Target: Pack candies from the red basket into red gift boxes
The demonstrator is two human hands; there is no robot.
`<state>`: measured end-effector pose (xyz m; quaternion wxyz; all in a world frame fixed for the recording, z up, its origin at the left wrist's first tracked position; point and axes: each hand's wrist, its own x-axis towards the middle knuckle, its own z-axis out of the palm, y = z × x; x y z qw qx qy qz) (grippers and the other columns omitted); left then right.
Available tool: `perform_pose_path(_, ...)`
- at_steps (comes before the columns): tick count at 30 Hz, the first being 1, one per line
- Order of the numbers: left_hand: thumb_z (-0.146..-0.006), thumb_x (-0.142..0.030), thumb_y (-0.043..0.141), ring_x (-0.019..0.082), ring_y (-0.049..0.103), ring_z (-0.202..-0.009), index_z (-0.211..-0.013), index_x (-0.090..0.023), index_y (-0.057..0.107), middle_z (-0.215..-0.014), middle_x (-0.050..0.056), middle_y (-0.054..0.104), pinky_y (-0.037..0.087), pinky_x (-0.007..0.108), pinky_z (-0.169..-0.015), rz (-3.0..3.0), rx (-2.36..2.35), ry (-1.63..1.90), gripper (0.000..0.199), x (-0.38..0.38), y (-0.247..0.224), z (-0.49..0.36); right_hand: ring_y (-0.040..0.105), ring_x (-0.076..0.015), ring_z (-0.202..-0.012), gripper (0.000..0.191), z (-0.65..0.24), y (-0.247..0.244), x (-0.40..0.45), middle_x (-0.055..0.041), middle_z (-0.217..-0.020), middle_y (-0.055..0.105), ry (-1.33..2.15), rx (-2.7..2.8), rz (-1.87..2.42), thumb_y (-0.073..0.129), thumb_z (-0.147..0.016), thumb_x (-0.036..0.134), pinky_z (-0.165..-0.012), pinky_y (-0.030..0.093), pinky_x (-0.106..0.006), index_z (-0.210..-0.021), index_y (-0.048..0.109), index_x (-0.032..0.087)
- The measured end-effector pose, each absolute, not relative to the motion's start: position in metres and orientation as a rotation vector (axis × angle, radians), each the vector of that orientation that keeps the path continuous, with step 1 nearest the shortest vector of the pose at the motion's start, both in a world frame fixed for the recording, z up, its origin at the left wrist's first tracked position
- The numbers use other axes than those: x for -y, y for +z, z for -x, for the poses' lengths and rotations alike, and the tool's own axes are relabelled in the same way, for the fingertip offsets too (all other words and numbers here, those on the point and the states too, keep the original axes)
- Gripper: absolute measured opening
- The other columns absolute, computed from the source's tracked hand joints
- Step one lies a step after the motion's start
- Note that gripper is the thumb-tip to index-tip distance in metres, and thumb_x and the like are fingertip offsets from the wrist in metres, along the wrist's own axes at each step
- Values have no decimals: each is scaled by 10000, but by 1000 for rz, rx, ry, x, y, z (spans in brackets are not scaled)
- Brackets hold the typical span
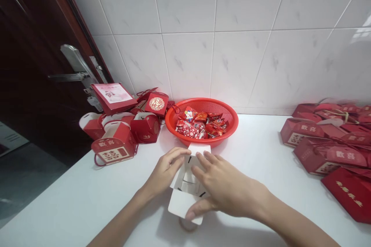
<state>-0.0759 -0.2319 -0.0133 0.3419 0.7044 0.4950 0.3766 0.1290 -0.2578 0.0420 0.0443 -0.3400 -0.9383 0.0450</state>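
An opened paper box (185, 201) with a white inside stands on the white table in front of me, its end flaps spread and slots showing in its walls. My left hand (166, 170) rests at the box's far left edge, fingers bent against the wall and far flap. Across the right side lies my right hand (222, 185), fingers spread, fingertips near the far flap and thumb on the near flap. Just beyond the box sits a red plastic basket (203, 141) holding several red wrapped packets (193, 129). Part of a cord loop (188, 227) shows below the near flap.
Several red gift boxes (114, 148) are piled at the left end of the white table (249, 154). More red boxes (319, 154) stand at the right. A tiled wall (188, 61) runs behind, with a dark door (34, 46) at the left.
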Motion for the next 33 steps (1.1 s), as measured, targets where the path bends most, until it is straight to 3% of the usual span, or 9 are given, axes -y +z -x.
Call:
perform_pose_path(3,-930,-450,521,284,554,-1281,-1264,-226,651,-1362,82,622,426,406,-1105,-1900,-1301,870,423,237,-16,76,584,-425,-1087,974,-124,38,259,-278,-1231,595,64,2868,1089,648,-652,830,-877,496,-519,-1225,619,42)
perform_pose_path(6,-918,-520,547,312,446,-1397,-1464,-250,486,-1519,83,490,357,446,-1165,-1994,-1257,701,612,240,-16,82,597,-406,-1040,907,-122,40,255,-263,-1160,624,37,2937,1100,728,-629,771,-864,498,-500,-1156,647,37)
perform_pose_path(10,-766,-616,704,360,308,-1477,-1593,-234,225,-1639,106,280,292,498,-1199,-2120,-1226,461,1030,241,-15,89,609,-379,-1022,829,-127,40,245,-223,-1144,635,102,2959,1061,790,-601,713,-878,490,-483,-1114,659,75)
perform_pose_path(13,-674,-654,765,385,305,-1473,-1601,-239,185,-1642,124,264,322,514,-1180,-2150,-1266,415,1170,239,-13,88,577,-403,-1109,855,-132,38,240,-233,-1201,620,103,2920,1062,832,-580,666,-937,463,-506,-1158,645,64)
perform_pose_path(19,-667,-638,773,383,431,-1384,-1566,-279,301,-1527,137,426,412,527,-1110,-2209,-1320,507,1077,237,-10,80,612,-330,-1096,652,-145,58,241,-168,-1177,650,302,2904,926,798,-717,575,-974,459,-442,-1166,658,123)
perform_pose_path(22,-658,-658,765,390,395,-1399,-1536,-272,371,-1537,140,367,422,525,-1103,-2260,-1327,559,1037,239,-6,77,623,-290,-1115,557,-161,72,234,-138,-1255,643,345,2742,823,719,-828,536,-933,485,-390,-1246,630,178)
perform_pose_path(25,-728,-693,682,396,379,-1407,-1490,-220,453,-1545,161,349,400,534,-1117,-2250,-1346,584,926,241,1,77,666,-264,-1005,418,-178,78,218,-113,-1164,693,307,2570,870,646,-897,519,-820,518,-356,-1172,674,205)
perform_pose_path(29,-912,-614,492,316,514,-1301,-1411,-246,540,-1418,113,534,441,475,-1082,-2200,-1339,707,622,240,17,77,675,-246,-908,298,-199,73,189,-101,-1033,730,215,2377,1050,567,-957,449,-756,515,-349,-1037,707,198)
perform_pose_path(33,-947,-510,475,251,640,-1108,-1164,-213,686,-1179,73,698,498,389,-991,-2182,-1374,843,424,218,36,75,669,-223,-833,216,-208,61,165,-73,-961,741,262,2269,1120,538,-953,346,-715,501,-337,-937,699,202)
